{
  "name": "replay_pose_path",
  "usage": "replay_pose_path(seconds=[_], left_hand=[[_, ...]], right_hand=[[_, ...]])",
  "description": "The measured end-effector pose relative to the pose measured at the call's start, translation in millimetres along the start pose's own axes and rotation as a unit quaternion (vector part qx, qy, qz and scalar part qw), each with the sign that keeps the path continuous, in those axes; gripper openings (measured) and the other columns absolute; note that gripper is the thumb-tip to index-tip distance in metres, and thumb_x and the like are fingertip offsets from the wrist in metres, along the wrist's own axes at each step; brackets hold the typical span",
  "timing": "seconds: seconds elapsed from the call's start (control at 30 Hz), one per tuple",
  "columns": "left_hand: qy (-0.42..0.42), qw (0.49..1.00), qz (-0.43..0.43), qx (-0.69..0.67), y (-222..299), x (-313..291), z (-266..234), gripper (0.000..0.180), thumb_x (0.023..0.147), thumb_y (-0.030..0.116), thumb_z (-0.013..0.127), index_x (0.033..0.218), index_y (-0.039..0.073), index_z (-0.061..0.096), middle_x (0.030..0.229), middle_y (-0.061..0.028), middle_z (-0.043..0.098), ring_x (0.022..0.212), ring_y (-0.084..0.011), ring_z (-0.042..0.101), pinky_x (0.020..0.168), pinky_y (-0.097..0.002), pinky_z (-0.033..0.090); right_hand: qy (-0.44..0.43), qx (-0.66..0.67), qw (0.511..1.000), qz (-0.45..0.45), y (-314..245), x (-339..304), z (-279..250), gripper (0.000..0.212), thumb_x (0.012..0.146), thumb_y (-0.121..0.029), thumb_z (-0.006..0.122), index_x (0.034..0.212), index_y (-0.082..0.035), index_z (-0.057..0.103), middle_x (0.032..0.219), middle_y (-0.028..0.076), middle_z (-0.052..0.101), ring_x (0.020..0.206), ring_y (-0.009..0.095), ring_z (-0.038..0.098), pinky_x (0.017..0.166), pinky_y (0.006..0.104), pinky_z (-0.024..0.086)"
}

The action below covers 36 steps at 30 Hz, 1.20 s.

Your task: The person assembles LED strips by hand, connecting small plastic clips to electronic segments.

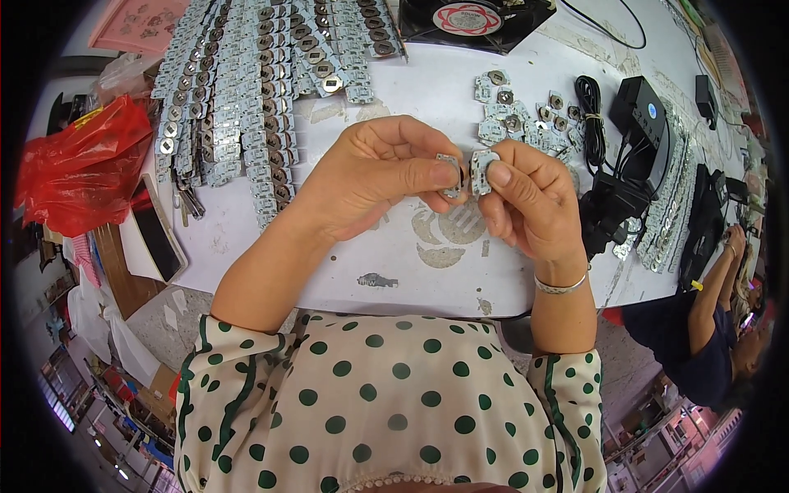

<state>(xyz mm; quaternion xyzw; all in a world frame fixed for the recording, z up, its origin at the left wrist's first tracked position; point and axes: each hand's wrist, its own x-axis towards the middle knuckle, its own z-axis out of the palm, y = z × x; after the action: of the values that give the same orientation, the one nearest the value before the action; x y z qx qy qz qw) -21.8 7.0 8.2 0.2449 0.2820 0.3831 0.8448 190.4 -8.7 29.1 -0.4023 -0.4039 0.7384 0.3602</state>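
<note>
While a red plastic bag (86,164) lies crumpled at the far left of the white table (394,287), a pink tray (136,25) sits at the upper left. Next, a flat dark-faced device (154,230) with a pale rim, at the table's left edge. Long overlapping rows of small grey circuit boards (226,123), many bearing round metal discs, spread over the upper left of the tabletop. Left hand (370,168): fingers curled, thumb and fingertips gripping one small board piece (448,158) above the middle of the table. Black fan (466,18), red-and-white round centre, at the top beyond the hands. Right hand (534,193): fingers folded, thumb pinching a second board piece (480,174); metal bracelet (561,286) at the wrist. Both pieces stand just beside each other; whether they touch, cannot tell. Loose boards (497,107): scattered beyond the right hand. Coiled black cable (590,123): right of these. Black box (641,111), blue round sticker, beside the cable. Further strips of boards (670,197): near the right end. Co-worker in dark clothing (682,337): far right
</note>
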Motion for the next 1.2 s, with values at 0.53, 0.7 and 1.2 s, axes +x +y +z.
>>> replay_pose_path(seconds=[0.53, 0.7, 1.2], left_hand=[[0.087, 0.821, 0.316, 0.468, -12, 1, 10, 0.021, 0.082, -0.006, 0.069, 0.102, -0.001, 0.066, 0.102, -0.0115, 0.064, 0.089, -0.0148, 0.063, 0.077, -0.0252, 0.053], [0.086, 0.839, 0.305, 0.443, -13, 3, 9, 0.019, 0.082, -0.006, 0.069, 0.101, -0.001, 0.066, 0.102, -0.0113, 0.065, 0.089, -0.015, 0.063, 0.078, -0.0258, 0.053], [0.067, 0.95, 0.157, 0.261, -17, 5, 9, 0.026, 0.089, -0.006, 0.061, 0.115, -0.005, 0.06, 0.105, -0.0074, 0.063, 0.091, -0.0134, 0.065, 0.082, -0.0266, 0.055]], right_hand=[[0.106, -0.123, 0.986, -0.039, 7, 5, 9, 0.021, 0.097, -0.018, 0.056, 0.082, -0.004, 0.057, 0.059, -0.005, 0.049, 0.052, 0.002, 0.04, 0.048, 0.0196, 0.031], [0.125, -0.079, 0.989, 0.002, 4, 4, 13, 0.021, 0.097, -0.019, 0.055, 0.081, -0.005, 0.057, 0.057, -0.005, 0.049, 0.049, 0.001, 0.04, 0.045, 0.0189, 0.03], [0.197, -0.368, 0.908, -0.044, -4, 0, -10, 0.015, 0.087, -0.013, 0.068, 0.084, 0.001, 0.067, 0.055, -0.002, 0.052, 0.051, 0.003, 0.04, 0.046, 0.0223, 0.034]])
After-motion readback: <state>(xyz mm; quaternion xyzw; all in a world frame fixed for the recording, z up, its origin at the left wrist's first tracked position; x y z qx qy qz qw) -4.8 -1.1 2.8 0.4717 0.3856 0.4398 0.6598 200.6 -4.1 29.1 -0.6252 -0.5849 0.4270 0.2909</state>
